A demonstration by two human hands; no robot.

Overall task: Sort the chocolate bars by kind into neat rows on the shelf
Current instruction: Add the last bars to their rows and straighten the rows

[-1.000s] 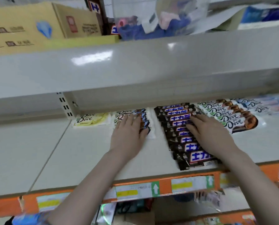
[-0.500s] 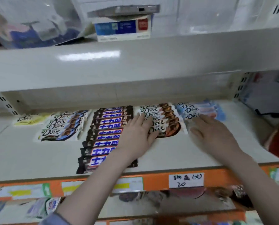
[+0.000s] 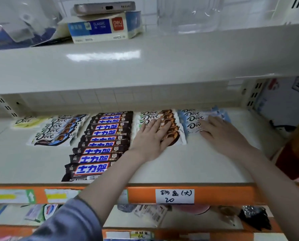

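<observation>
Head view, store shelf [image 3: 197, 164]: my left hand [image 3: 151, 138] lies flat on the brown Dove row [image 3: 169, 119], fingers [image 3: 160, 123] straight and spread a little, palm on the row's near end, gripping nothing. My right hand [image 3: 220, 132] lies flat too, its straight fingers [image 3: 208, 121] pressed on the near bars of the pale blue Dove row [image 3: 192, 117] just right of the brown one; it also holds nothing.

Five kinds of bar lie side by side along the back of the shelf. From the left: a yellow Dove bar [image 3: 28, 121], a dark blue Dove row [image 3: 58, 131], then the Snickers row [image 3: 100, 141], the longest, which runs from the back wall nearly to the shelf's front edge. The brown Dove row sits just right of it, their edges nearly touching, and the pale blue row ends the line. Bars in each row overlap like roof tiles, labels up.

An orange price strip [image 3: 141, 194] runs along the shelf front and carries a handwritten tag [image 3: 174, 196] below my arms. On the upper shelf [image 3: 145, 66] a phone [image 3: 104, 6] rests on a blue-and-white box [image 3: 101, 29], with clear plastic bags on either side. A red object [image 3: 294, 162] stands at the right edge, too blurred to name. My left sleeve [image 3: 70, 223] is grey-blue; my right forearm is bare.
</observation>
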